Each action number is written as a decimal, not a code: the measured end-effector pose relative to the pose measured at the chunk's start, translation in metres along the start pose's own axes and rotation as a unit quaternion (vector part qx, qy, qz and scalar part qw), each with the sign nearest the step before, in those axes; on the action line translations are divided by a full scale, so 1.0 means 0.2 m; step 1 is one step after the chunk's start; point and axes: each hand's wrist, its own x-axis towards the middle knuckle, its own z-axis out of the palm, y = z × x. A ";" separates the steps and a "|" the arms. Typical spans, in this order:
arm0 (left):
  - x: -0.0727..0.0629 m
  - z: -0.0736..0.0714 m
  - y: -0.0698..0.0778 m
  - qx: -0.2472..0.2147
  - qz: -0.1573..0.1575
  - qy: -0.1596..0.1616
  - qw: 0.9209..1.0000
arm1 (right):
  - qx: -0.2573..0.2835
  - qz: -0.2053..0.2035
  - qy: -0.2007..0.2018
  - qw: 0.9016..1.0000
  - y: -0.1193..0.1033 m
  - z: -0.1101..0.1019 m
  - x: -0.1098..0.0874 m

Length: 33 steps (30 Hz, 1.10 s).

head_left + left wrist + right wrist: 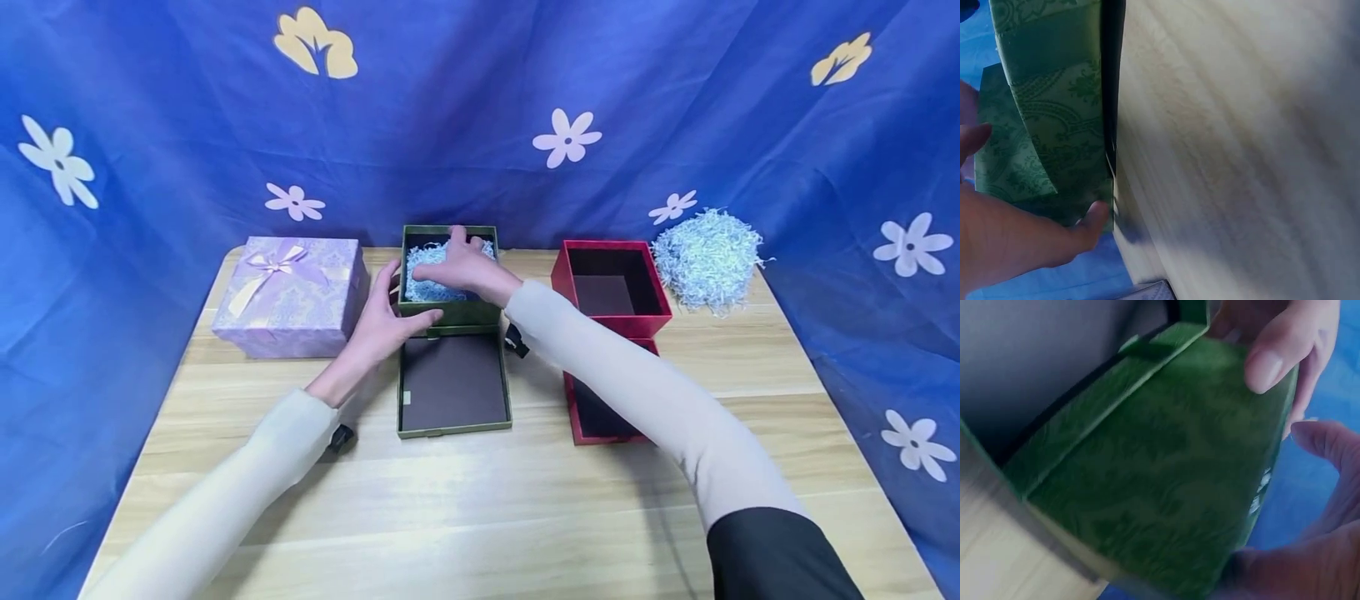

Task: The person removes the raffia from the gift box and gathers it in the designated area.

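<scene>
Evidently, left hand (377, 323) has its grip clamped on green box (468, 314) at its near-left corner, beside the tabletop (450, 508)'s far edge, presumably for steadiness. Right hand (471, 271), grip apart, over blue shreds (429, 288) inside. Green lid (453, 379) just in front, likely parked for access.

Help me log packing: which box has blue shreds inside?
The green box: blue shreds lie inside it, while the red box shows a bare interior and the lilac box is lidded.

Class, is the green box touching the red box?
Apart: the head view shows a strip of tabletop between the green box and the red box.
</scene>
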 end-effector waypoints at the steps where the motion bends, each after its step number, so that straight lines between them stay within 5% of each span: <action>1: 0.00 0.00 0.00 0.004 -0.003 0.000 1.000 | 0.001 0.006 -0.007 1.000 0.00 0.00 0.02; 7: 0.01 -0.02 -0.01 0.021 -0.002 0.001 1.000 | -0.016 0.006 -0.055 0.998 0.03 -0.01 0.11; 19: 0.03 -0.04 -0.02 0.083 0.018 0.003 0.996 | 0.007 -0.061 -0.165 0.984 0.11 -0.02 0.24; 33: 0.04 -0.03 -0.01 0.079 0.013 0.007 0.997 | 0.009 -0.149 -0.122 0.981 0.16 0.04 0.30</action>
